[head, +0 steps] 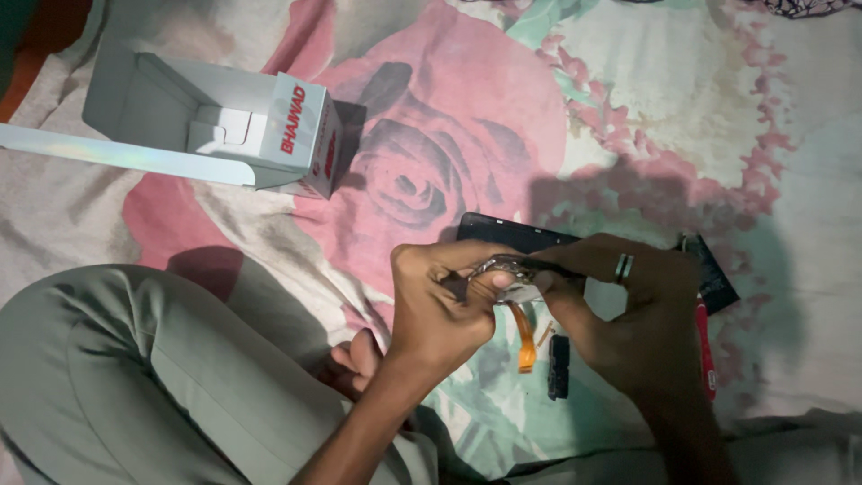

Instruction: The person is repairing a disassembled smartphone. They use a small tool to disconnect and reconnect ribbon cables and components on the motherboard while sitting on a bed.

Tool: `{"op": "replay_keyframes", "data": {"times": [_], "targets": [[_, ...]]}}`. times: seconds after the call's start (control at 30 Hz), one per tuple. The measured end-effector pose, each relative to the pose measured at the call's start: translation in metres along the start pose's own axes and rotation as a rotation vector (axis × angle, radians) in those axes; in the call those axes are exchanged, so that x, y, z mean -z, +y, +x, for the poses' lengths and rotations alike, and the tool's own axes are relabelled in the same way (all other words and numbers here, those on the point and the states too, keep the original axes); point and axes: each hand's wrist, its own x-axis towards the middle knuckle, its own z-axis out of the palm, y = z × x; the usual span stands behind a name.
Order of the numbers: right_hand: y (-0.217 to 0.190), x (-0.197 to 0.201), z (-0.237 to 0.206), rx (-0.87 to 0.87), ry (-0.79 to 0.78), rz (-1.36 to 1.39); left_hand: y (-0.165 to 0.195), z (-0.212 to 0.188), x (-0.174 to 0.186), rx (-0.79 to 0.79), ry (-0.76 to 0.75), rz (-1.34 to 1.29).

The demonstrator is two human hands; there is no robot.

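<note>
1. Here, in the head view, a small phone part [514, 277] is held up near the middle of the scene, just above the bedsheet [628, 108].
2. The left hand [440, 305] is closed around the left end of the part, with the thumb pressed on top.
3. The right hand [620, 305] is closed on the right end, and a ring is worn on one finger.
4. An orange ribbon strip [523, 339] is seen hanging down from the part, soft and bendy.
5. The part is judged to be light, thin and easy to break, so it is best held by its hard edges and not by the strip.
6. A dark flat phone piece [512, 233] is laid just behind the hands, and a small black piece [559, 366] is laid near them.
7. A red tool [706, 350] and another dark flat thing [714, 269] are seen at the right, partly hidden.
8. An open white box [224, 126] is set far to the left.
9. The sheet is soft cloth with big pink roses, and the room is dim.
10. A bent knee in pale trousers [153, 377] is seen near left.
</note>
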Motion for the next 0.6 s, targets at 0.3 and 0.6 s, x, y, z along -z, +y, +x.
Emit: {"op": "replay_keyframes", "data": {"times": [0.3, 0.6], "targets": [[-0.001, 0.002, -0.002, -0.01, 0.023, -0.151, -0.008, 0.002, 0.001, 0.096, -0.08, -0.22], [0.027, 0.008, -0.002, -0.255, -0.096, 0.33, -0.011, 0.008, 0.005, 0.045, -0.019, -0.238]]}}
